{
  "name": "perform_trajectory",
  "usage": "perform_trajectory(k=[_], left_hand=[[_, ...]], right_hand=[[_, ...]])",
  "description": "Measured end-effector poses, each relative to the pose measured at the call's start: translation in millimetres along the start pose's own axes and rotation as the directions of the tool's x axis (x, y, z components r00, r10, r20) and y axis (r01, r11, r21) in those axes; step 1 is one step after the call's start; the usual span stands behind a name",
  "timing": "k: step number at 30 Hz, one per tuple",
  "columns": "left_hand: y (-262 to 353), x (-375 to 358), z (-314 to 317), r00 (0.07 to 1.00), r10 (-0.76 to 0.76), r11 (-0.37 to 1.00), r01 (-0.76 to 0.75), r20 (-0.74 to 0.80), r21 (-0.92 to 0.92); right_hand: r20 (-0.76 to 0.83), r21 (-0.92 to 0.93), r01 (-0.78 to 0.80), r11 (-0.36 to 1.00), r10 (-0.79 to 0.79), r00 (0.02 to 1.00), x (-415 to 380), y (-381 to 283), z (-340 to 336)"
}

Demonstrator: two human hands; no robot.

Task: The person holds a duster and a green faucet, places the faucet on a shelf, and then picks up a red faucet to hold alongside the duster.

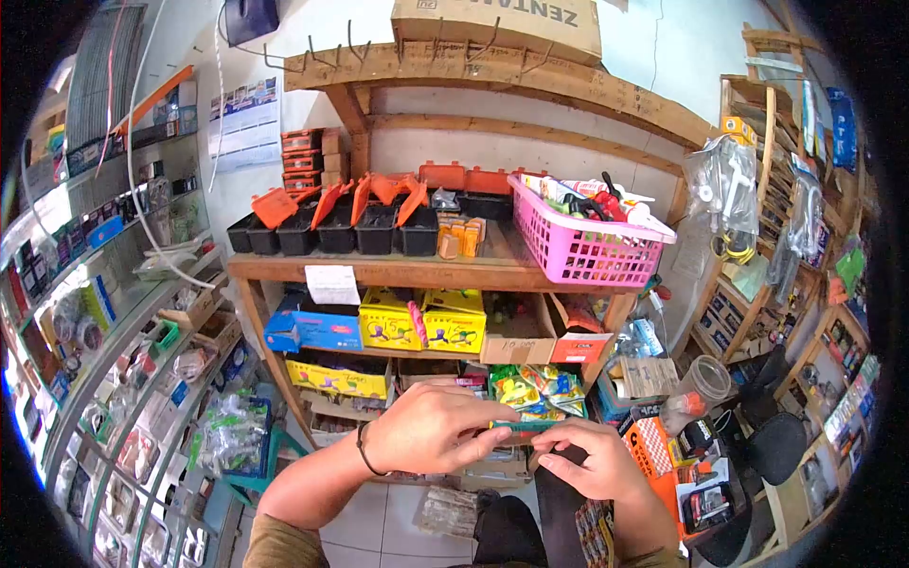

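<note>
My left hand [440, 428], with a dark band at the wrist, is held in front of the lower shelves with its fingers bent toward the centre. Facing it, my right hand [589, 458] has its thumb and fingers drawn together. Between the two hands runs a thin green edge [521, 426]; whether either hand grips it cannot be made out. Just behind the fingertips lie yellow and green packets [535, 390] on the low shelf. A dark strip of small printed packets [595, 532] is near my right forearm.
A wooden shelf [398, 272] bears black bins with orange lids [336, 227] and a pink basket [592, 244]. Yellow boxes [454, 322] stand below. At the left is a glass display case [123, 360]; an orange box [653, 454] and a clear jar [705, 379] are at the right.
</note>
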State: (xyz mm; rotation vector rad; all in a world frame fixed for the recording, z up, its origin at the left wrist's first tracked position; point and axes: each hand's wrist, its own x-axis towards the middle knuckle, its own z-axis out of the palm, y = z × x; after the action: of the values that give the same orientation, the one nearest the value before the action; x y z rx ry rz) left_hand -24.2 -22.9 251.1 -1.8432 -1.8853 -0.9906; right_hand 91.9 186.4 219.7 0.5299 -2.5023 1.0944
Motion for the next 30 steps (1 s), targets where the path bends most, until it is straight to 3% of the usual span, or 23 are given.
perform_trajectory(k=[9, 11, 17, 19, 25, 30], left_hand=[[-55, 90, -4, 0.990, 0.080, 0.988, -0.094, 0.113, 0.120], [-74, 117, 2, 0.984, 0.179, 0.978, -0.179, 0.008, 0.111], [-128, 215, 6, 0.968, 0.249, 0.958, -0.248, 0.005, 0.142], [-156, 256, 9, 0.954, 0.292, 0.955, -0.286, -0.067, 0.085], [-192, 350, -1, 0.993, -0.013, 0.995, 0.001, 0.119, 0.100], [-220, 378, 20, 0.987, -0.091, 0.992, 0.078, 0.132, 0.094]], right_hand=[[-0.130, -0.246, 0.121, 0.962, -0.156, 0.979, 59, 45, -70], [-0.181, -0.259, 0.157, 0.953, -0.207, 0.961, 73, 57, -91], [-0.223, -0.378, 0.209, 0.902, -0.308, 0.925, 134, 102, -175], [-0.173, -0.378, 0.246, 0.893, -0.329, 0.928, 161, 116, -211], [-0.187, -0.346, 0.167, 0.923, -0.243, 0.952, 222, 141, -292], [-0.145, -0.492, 0.119, 0.862, -0.216, 0.966, 240, 148, -320]])
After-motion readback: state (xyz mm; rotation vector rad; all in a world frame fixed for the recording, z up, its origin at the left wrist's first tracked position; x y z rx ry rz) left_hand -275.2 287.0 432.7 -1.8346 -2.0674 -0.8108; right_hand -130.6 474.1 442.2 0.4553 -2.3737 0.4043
